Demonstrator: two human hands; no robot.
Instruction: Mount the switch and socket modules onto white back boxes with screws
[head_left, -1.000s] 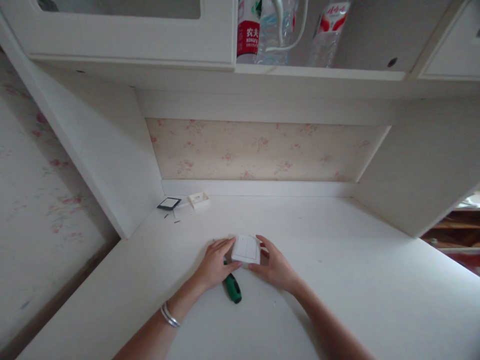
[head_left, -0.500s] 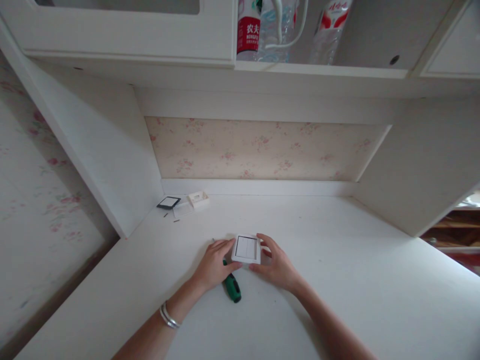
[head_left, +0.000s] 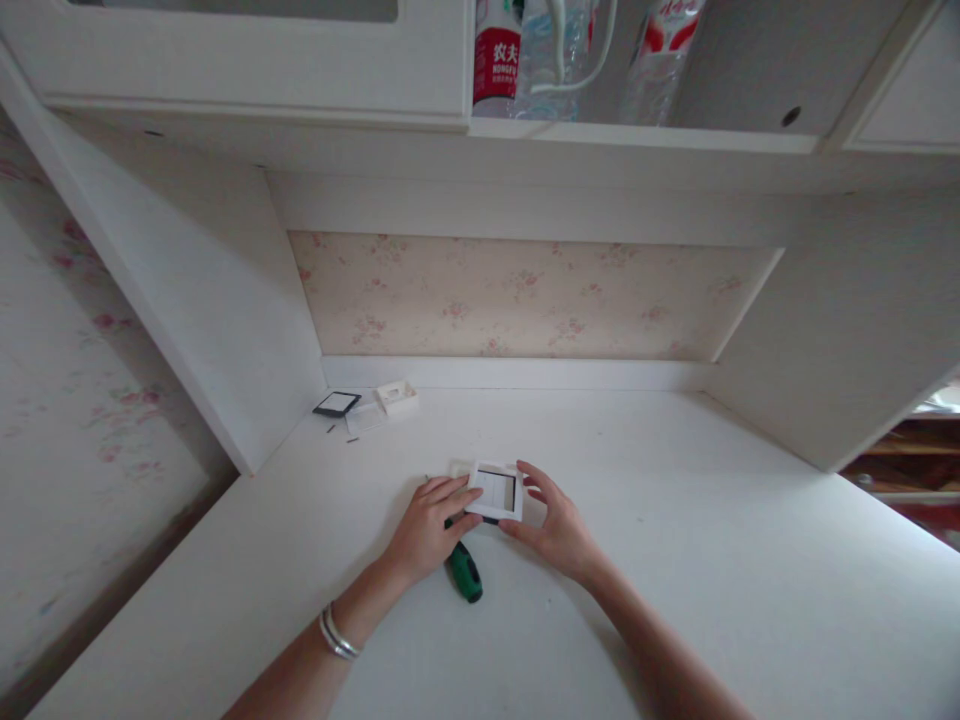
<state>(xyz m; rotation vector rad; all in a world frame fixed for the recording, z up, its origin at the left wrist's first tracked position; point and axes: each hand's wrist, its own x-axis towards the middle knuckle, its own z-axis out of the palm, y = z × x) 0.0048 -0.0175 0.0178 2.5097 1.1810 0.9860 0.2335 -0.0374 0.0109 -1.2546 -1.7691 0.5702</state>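
A small white square frame (head_left: 518, 494), like the cover plate of a wall switch, is held between my two hands over the desk. Inside its dark-lined opening lies a pale panel, and a dark strip shows under its near edge. My left hand (head_left: 429, 522) grips the left side, with a finger across the frame's face and the thumb at the near corner. On the right side, my right hand (head_left: 556, 522) pinches the far and near corners. Under my left hand lies a screwdriver with a green handle (head_left: 466, 573); its shaft is mostly hidden.
At the back left of the white desk (head_left: 675, 600) lie a black-edged square plate (head_left: 337, 402), a clear cover (head_left: 365, 417), a white box-like part (head_left: 397, 397) and two small dark pieces. A shelf above holds plastic bottles (head_left: 496, 65) and a white cable.
The white frame has tilted and shifted slightly, and a dark strip now shows below its near edge. A finger of my left hand has moved onto the frame's face.
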